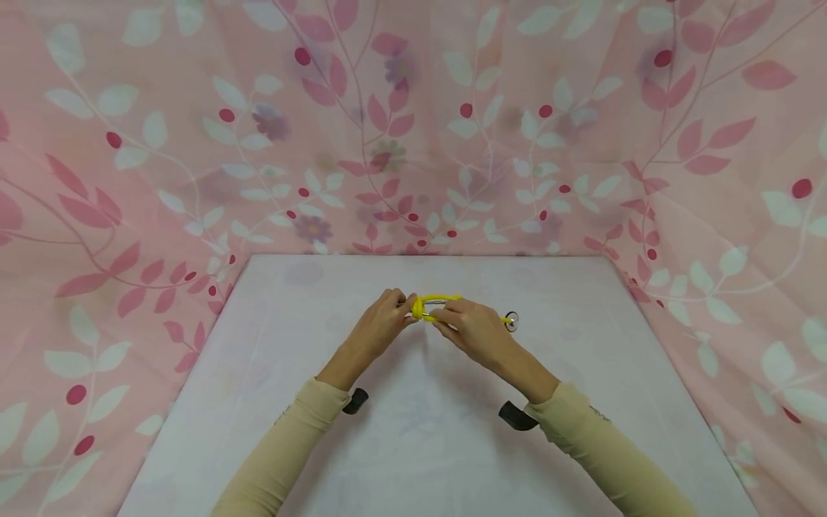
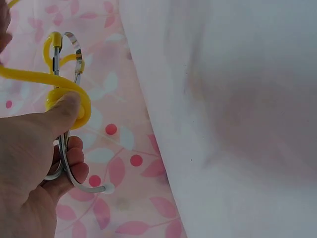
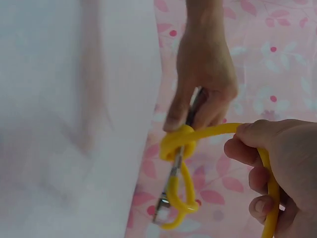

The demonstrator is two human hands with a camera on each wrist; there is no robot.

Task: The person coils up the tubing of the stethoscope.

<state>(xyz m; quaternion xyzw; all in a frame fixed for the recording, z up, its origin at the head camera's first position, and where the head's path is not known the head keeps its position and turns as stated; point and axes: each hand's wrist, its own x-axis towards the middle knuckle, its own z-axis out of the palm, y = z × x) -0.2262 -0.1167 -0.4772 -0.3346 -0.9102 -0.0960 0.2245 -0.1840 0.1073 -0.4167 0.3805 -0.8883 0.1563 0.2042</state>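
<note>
Two things in hand, just below centre in the head view. Gripping a bent silver metal-wire piece (image 2: 63,148) with the left hand (image 1: 382,319), and pressing the thumb on turns of a smooth yellow cord (image 2: 34,77) wound around it, at left in the left wrist view. Holding the cord's free run in the right hand (image 1: 477,332), fingers curled, lower right in the right wrist view; grip narrow on both sides. Showing just right of that hand in the head view: a round silvery ring (image 1: 512,322). Spread below: a white worktop (image 1: 413,452); above, pink leaf-patterned cloth (image 1: 426,158).
</note>
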